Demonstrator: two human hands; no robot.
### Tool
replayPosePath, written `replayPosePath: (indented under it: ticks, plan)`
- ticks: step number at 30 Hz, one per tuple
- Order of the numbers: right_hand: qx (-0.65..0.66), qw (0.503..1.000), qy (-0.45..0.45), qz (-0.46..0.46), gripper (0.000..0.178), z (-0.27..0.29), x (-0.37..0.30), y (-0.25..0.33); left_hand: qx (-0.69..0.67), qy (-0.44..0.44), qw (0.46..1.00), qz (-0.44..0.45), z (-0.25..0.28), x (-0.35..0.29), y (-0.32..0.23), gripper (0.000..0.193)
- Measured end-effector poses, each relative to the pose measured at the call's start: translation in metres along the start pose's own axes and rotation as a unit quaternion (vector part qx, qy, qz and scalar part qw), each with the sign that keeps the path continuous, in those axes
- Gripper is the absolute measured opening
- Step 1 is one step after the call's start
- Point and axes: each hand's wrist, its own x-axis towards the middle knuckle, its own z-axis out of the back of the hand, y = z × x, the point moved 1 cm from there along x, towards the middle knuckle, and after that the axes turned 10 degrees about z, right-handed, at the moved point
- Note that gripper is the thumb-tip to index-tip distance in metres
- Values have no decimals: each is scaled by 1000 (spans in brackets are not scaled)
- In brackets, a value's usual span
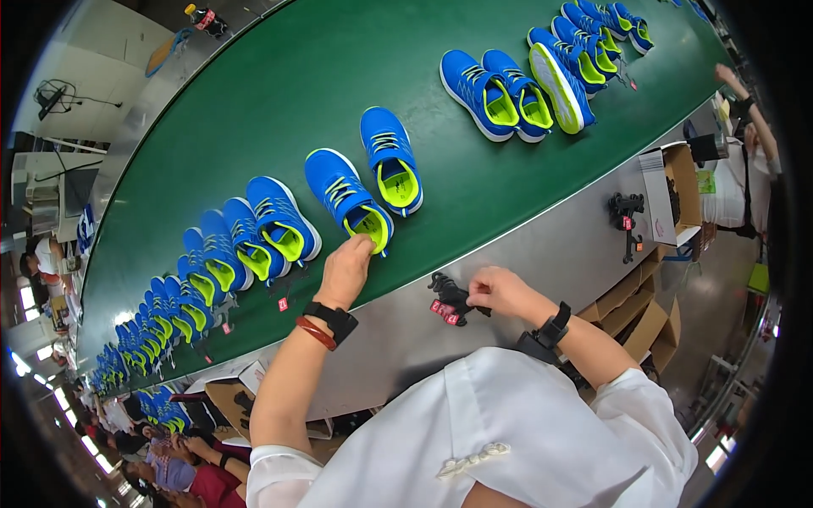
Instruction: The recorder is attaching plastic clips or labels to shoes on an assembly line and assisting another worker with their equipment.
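My left hand point(345, 269) is closed at the heel of a blue sneaker point(340, 190) with a lime-green lining, its fingertips on the collar. The matching sneaker point(386, 152) lies just right of it, apart and untouched. Over the steel ledge, my right hand point(501, 292) pinches at a small pile of black plastic shoe hangers point(449, 296) with pinkish-red tags. Exactly which hanger the fingers grip is partly hidden. Both sneakers rest on the green belt point(474, 195) with toes pointing away from me.
A long row of blue sneakers point(279, 216) curves away left; more pairs point(495, 93) stand on the right. Another bunch of black hangers point(627, 216) lies on the ledge beside an open carton point(673, 190). Cardboard boxes point(635, 313) sit below the ledge. Co-workers are at both sides.
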Motion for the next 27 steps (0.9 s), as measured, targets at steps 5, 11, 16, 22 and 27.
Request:
replayPosePath:
  ticks: [5, 11, 16, 22, 27]
  plan:
    - [350, 935, -19, -62, 11, -1, 40, 30, 3, -22, 1000, 17, -9, -9, -9, 10]
    - [309, 945, -33, -99, 18, -24, 76, 50, -15, -28, 999, 36, -7, -7, -7, 10]
    - [361, 928, -13, -93, 20, -44, 79, 49, -13, -24, 999, 21, -8, -6, -3, 11]
    - [227, 973, 33, -25, 25, -40, 92, 61, 14, -16, 999, 41, 3, -6, 6, 16]
    - [208, 972, 104, 21, 23, -8, 114, 64, 93, 50, 994, -38, 9, -6, -10, 54]
